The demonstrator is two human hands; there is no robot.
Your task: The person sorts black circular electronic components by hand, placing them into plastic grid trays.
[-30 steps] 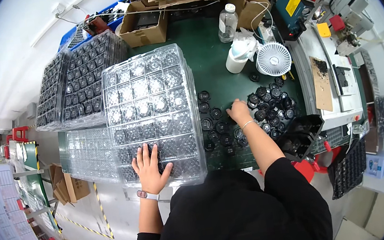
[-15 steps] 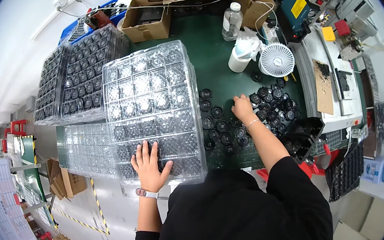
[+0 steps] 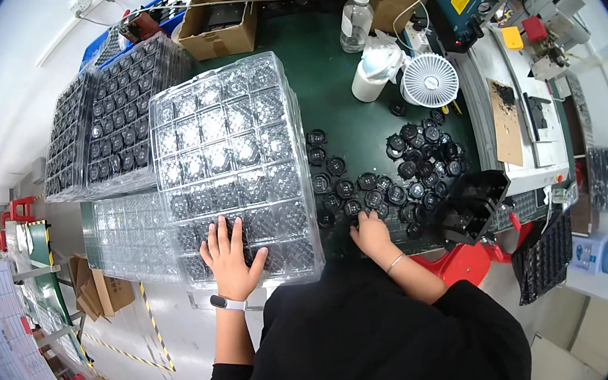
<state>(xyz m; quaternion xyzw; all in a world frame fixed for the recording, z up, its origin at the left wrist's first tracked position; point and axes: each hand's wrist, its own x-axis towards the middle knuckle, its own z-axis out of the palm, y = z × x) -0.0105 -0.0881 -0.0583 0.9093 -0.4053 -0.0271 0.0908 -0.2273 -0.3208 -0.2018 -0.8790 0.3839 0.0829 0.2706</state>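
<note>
My left hand [image 3: 233, 263] lies flat, fingers spread, on the near part of a stack of clear plastic blister trays [image 3: 220, 155]. The trays have rows of square pockets. At the table's near edge, my right hand [image 3: 372, 236] is closed, its curled fingertips against the black round plastic parts [image 3: 373, 199]. Whatever it grips is hidden under the fingers. Loose parts of this kind lie spread beside the trays, and a denser heap of black parts [image 3: 428, 152] sits farther right. A black angular bin [image 3: 471, 207] stands right of my right hand.
Filled trays [image 3: 118, 125] are stacked at the left, behind a lower clear tray stack [image 3: 131, 238]. A small white fan [image 3: 429, 81], a white bottle [image 3: 369, 82] and a clear bottle [image 3: 356, 24] stand at the back. Cardboard boxes [image 3: 224, 33] line the far edge. A red stool [image 3: 457, 266] is below the table edge.
My right hand has come back toward me and slightly left, from beside the heap to the near edge. My left hand stays on the trays. The whole view has shifted a little.
</note>
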